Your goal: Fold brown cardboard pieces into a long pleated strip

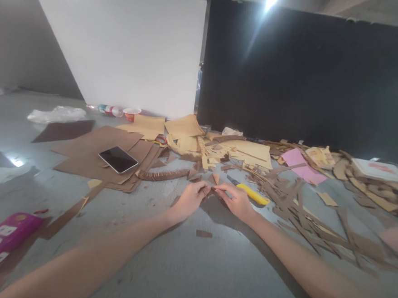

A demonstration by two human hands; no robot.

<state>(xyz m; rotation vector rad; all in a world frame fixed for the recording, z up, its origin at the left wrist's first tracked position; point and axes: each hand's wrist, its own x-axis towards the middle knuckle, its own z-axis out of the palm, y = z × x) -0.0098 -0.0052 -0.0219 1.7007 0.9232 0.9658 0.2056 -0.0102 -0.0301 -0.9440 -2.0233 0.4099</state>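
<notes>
Small brown paper piece (211, 190), pinched at the fingertips of left hand (189, 198) and right hand (239, 202), contact with grey desk (176, 274) not determinable, yellow cutter (253, 194) just beside right hand, fringed brown strip (165, 175) near left hand.

A small brown piece (211, 190) – paper or thin card by its look – sits between the fingers of the left hand (192, 199) and the right hand (238, 202), pinched from both sides. It is held low over the grey table (176, 274), mostly covered by the fingertips, so its full outline and any fold cannot be made out. Only a dark, narrow bit shows in the gap – whether it touches the surface below is unclear.
</notes>
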